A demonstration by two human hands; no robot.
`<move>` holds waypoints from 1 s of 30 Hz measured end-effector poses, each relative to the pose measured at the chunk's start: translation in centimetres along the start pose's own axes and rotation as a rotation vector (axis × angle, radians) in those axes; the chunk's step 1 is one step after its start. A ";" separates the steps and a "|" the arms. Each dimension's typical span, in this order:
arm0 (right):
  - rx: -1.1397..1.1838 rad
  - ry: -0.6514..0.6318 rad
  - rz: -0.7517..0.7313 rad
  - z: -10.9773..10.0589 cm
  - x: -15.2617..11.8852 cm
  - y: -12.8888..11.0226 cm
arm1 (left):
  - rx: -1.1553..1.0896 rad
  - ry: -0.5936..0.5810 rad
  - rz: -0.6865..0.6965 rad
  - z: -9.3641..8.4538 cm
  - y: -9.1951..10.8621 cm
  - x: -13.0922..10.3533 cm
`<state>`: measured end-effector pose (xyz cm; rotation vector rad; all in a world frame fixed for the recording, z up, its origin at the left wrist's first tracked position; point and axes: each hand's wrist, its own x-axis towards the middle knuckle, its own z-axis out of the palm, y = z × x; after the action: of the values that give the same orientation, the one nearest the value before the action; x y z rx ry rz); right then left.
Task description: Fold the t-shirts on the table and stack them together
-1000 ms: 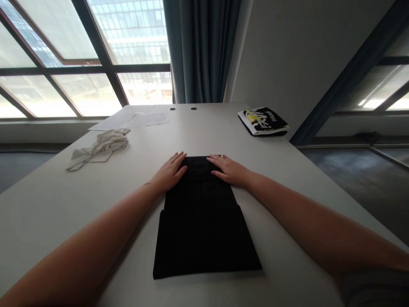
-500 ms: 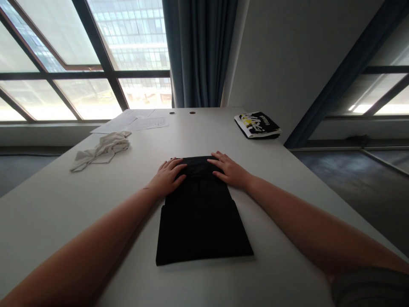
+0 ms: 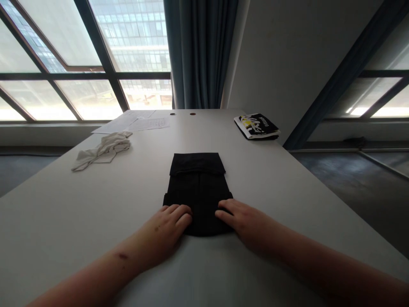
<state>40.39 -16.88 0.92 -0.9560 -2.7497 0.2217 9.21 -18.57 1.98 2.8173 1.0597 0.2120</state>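
Note:
A folded black garment (image 3: 198,187) lies on the white table (image 3: 204,273) in front of me, with a folded-over band across its far end. What kind of garment it is, I cannot tell. My left hand (image 3: 172,224) grips its near left side, fingers curled on top of the cloth. On the near right side, my right hand (image 3: 243,219) holds the cloth the same way. Between the two hands the near edge bows in a curve. My thumbs and the cloth under my palms are partly hidden.
A crumpled off-white cloth (image 3: 105,148) lies on the left of the table, with paper sheets (image 3: 140,123) behind it. At the back right is a folded black, white and yellow printed item (image 3: 257,126). A blue-grey curtain (image 3: 201,55) hangs beyond the far edge.
Both hands have moved from the garment's far end back toward me and now grip its near part. The near edge has shifted away from me and bends in a curve.

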 end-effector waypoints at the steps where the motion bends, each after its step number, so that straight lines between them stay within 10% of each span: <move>1: 0.013 0.020 0.033 0.1 0.1 0.7 | 0.003 0.009 -0.039 0.0 -0.7 0.0; 15: 0.326 -0.110 0.077 -2.6 -0.4 5.7 | -0.156 0.181 -0.258 -1.2 -6.5 -0.5; 24: 0.667 -0.243 0.181 -8.2 -1.1 4.0 | -0.304 0.334 -0.126 -2.2 -4.0 -1.7; 30: 1.130 -0.202 0.456 -8.1 -2.1 3.8 | -0.641 0.387 -0.303 -2.2 -1.7 -2.5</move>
<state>46.31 -14.64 7.58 -1.1425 -1.8992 1.7504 5.85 -18.84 3.65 2.0597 1.1980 0.9066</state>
